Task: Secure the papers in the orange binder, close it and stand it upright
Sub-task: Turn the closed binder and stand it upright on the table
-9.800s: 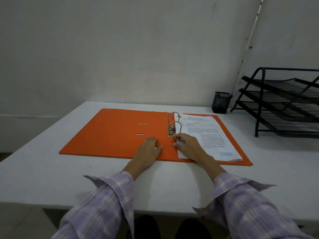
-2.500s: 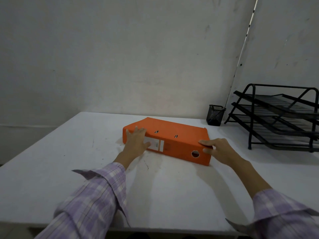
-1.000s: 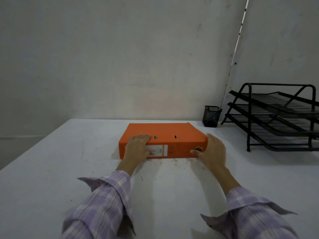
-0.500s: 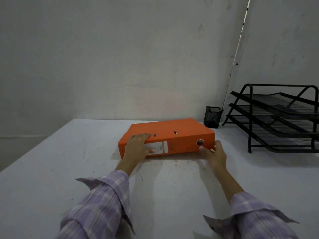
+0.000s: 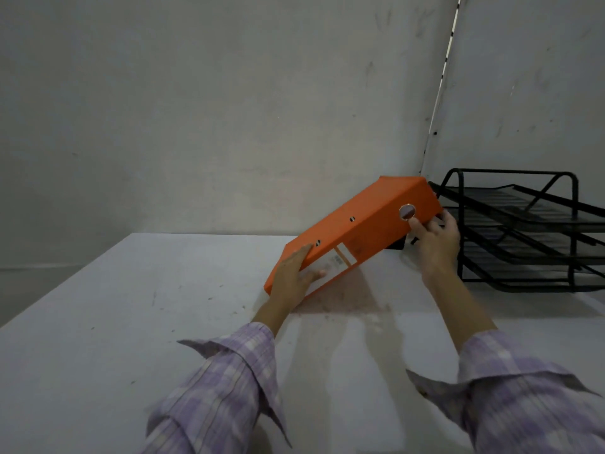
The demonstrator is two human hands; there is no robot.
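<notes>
The orange binder [image 5: 370,224] is shut and tilted, its left end resting on the white table [image 5: 131,322] and its right end raised off it. The spine with a white label and a round finger hole faces me. My left hand [image 5: 291,280] lies flat on the lower left end, fingers over the label. My right hand [image 5: 435,240] grips the raised right end from below. The papers are hidden inside.
A black three-tier wire tray [image 5: 523,231] stands at the right, close to the raised binder end. A dark mesh cup [image 5: 394,245] is mostly hidden behind the binder. A grey wall runs along the table's far edge.
Since half a second ago the binder's right end has risen steeply, pivoting on its left end. Earlier the binder lay open with papers on the rings, then shut and flat.
</notes>
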